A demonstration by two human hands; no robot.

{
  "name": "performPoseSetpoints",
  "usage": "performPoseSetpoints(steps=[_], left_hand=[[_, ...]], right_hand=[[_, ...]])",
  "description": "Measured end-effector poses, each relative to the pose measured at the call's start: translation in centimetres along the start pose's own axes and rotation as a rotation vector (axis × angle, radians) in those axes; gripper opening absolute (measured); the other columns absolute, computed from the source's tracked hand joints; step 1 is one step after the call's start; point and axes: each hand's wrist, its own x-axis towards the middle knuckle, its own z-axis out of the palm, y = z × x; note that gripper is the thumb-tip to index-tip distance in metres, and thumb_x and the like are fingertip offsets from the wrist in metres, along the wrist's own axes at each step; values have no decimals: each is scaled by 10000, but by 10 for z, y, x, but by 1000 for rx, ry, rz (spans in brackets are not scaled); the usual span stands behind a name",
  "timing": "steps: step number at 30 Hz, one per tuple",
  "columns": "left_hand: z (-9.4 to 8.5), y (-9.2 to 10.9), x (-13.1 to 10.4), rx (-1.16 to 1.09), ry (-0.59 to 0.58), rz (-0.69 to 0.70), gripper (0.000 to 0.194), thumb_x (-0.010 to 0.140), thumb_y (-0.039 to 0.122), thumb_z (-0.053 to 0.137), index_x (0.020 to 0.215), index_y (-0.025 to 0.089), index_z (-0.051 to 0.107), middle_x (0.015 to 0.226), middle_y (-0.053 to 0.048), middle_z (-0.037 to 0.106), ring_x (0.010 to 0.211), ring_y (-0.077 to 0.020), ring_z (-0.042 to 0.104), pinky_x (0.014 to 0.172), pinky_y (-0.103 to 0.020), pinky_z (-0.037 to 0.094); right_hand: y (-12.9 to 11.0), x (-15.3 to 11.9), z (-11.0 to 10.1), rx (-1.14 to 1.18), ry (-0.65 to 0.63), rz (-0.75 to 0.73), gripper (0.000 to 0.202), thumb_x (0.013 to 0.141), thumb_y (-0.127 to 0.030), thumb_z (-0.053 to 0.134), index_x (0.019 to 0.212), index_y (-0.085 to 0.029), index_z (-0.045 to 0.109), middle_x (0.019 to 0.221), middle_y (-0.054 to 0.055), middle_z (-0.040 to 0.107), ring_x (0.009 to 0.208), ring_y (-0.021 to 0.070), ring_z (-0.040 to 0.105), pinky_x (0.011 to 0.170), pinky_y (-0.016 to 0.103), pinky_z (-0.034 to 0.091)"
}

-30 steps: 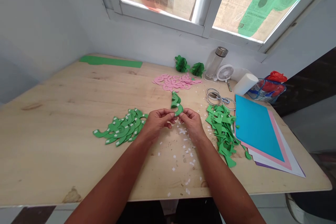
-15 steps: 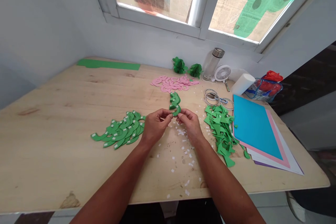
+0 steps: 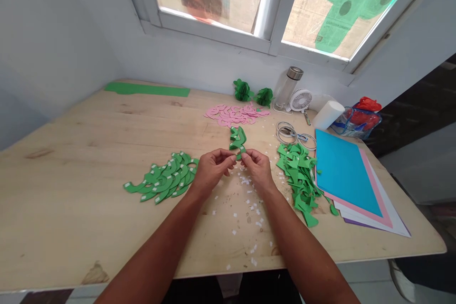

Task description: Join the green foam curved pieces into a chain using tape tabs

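Right hand (image 3: 260,169) had shifted its thumb onto the green arc (image 3: 242,149), which it and the left hand (image 3: 211,169) pinched mid-frame. Bare table (image 3: 67,209) reached the frame's left edge.

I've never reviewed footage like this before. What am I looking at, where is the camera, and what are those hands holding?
There is no machine here: a person works with two bare hands. Every picture comes from one camera worn on the head, looking forward and down, so the forearms rise from the bottom edge.

At the middle of a wooden table, the left hand and right hand pinch a curved green paper piece between their fingertips.

To the left lies a pile of green arcs with small white patches; to the right, green scraps and coloured sheets. Pink cutouts lie farther back.
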Motion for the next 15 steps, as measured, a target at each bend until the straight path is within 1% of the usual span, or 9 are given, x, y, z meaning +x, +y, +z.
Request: performPoseSetpoints(steps=[3, 9, 12, 15], left_hand=[[0, -1, 1, -53, -14, -14, 216, 612, 327, 718, 694, 140, 647, 543, -5, 603, 480, -107, 517, 427, -203, 404], [-2, -3, 2, -45, -64, -6, 198, 622, 325, 710, 676, 143, 651, 529, -3, 591, 458, -102, 493, 409, -202, 382], [-4, 0, 2, -15, -60, -13, 219, 629, 347, 712, 691, 142, 669, 552, -13, 603, 494, -114, 509, 424, -205, 385], [-8, 3, 4, -71, -36, -23, 240, 638, 364, 711, 734, 145, 693, 638, -41, 651, 611, -143, 563, 489, -213, 418]], right_hand=[[-1, -1, 0, -29, -14, 1, 192, 720, -340, 617, 726, -153, 659, 607, -18, 581, 565, 106, 486, 555, 225, 371], [-4, -2, 2, 9, -10, -11, 177, 715, -305, 616, 798, -156, 665, 613, -23, 574, 573, 104, 482, 566, 222, 379], [-4, -1, 2, 3, -25, -4, 179, 715, -314, 618, 775, -154, 669, 604, -23, 563, 558, 99, 468, 546, 218, 367], [-5, -2, 3, 3, -80, 13, 179, 714, -321, 618, 753, -153, 667, 606, -18, 571, 560, 100, 473, 545, 217, 369]])
